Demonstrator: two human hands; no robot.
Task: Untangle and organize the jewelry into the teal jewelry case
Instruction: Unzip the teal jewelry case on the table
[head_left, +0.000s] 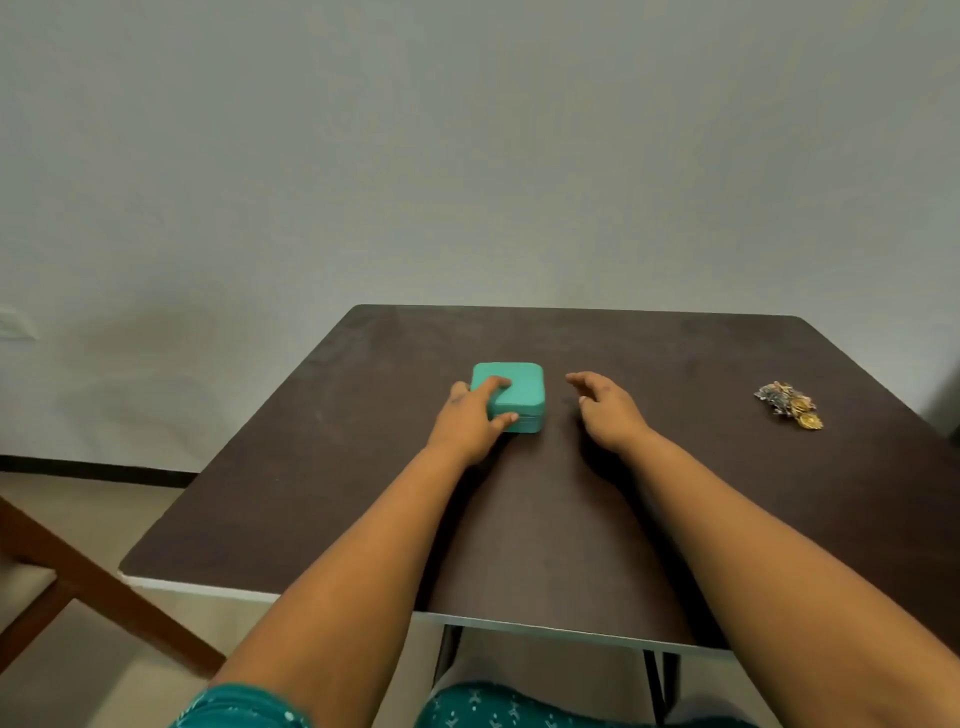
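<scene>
A small teal jewelry case (522, 391) lies closed near the middle of the dark table (675, 364). My left hand (470, 421) grips its near left corner, with fingers over the lid and the thumb on the front side. Just right of the case, my right hand (605, 410) hovers with its fingers relaxed and holds nothing. A tangled heap of gold and silver jewelry (788, 404) sits far off at the table's right side, apart from both hands.
The table's far edge stands against a plain grey wall. A wooden chair frame (78, 577) stands on the floor at the lower left, beside the table's left corner. My lap in teal patterned cloth (498, 709) shows under the near edge.
</scene>
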